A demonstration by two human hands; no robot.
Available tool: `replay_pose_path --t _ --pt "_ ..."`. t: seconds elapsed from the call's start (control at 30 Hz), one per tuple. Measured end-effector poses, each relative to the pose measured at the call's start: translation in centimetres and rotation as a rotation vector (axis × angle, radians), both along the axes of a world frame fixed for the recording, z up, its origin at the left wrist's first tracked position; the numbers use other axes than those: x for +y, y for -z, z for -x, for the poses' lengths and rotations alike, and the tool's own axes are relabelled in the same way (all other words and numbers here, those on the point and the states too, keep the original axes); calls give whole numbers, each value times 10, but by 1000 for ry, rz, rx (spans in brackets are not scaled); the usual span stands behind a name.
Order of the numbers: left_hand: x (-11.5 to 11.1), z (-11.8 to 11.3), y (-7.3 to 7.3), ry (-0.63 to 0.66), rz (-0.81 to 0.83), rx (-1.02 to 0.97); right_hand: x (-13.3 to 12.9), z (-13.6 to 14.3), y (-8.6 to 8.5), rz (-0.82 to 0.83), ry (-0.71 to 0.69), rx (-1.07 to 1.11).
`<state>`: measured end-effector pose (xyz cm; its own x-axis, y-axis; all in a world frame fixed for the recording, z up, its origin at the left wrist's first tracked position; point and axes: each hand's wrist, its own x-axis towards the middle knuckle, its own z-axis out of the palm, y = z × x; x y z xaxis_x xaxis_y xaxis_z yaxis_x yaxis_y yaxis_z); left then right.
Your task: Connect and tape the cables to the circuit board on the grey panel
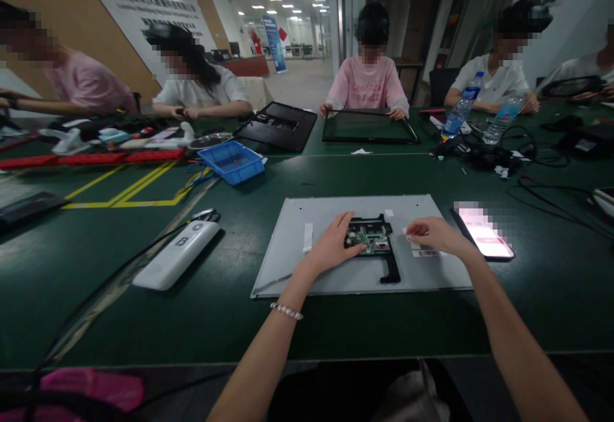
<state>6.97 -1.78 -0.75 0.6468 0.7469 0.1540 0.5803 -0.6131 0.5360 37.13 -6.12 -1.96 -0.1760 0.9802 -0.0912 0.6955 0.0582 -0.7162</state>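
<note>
A silver-grey flat panel (330, 281), like the back of a display, lies on the table in front of me. On its middle sits a green circuit board (369, 238) in a black plastic bracket (394, 267). My left hand (333, 243) lies over the board's left side, fingers stretched out and thumb apart along the lower edge. To the right of the board, my right hand (439, 235) hovers close to the panel with fingers curled and pinched. Whatever they hold, if anything, is too small to make out. Beneath it is a white label (425, 250), partly covered.
A lit phone (484, 230) lies right of the panel; a white power bank (177, 256) with cables lies left. Farther off are a blue tray (231, 161), a black laptop-like casing (275, 126) and water bottles (461, 107). Across the table, a person holds a black frame (371, 140).
</note>
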Motion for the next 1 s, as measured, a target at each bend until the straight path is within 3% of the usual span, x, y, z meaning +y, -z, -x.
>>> replay_pose_path --t 0.3,0.57,0.73,1.0 --pt "0 -1 0 10 -6 -12 4 -14 11 -196 182 -179" --pt "0 0 0 0 -7 -6 25 11 -7 -478 -40 -392" --pt "0 0 2 -3 -4 3 44 27 0 -497 -149 -518" --pt "0 -1 1 -2 -15 -9 45 36 1 -441 -27 -504"
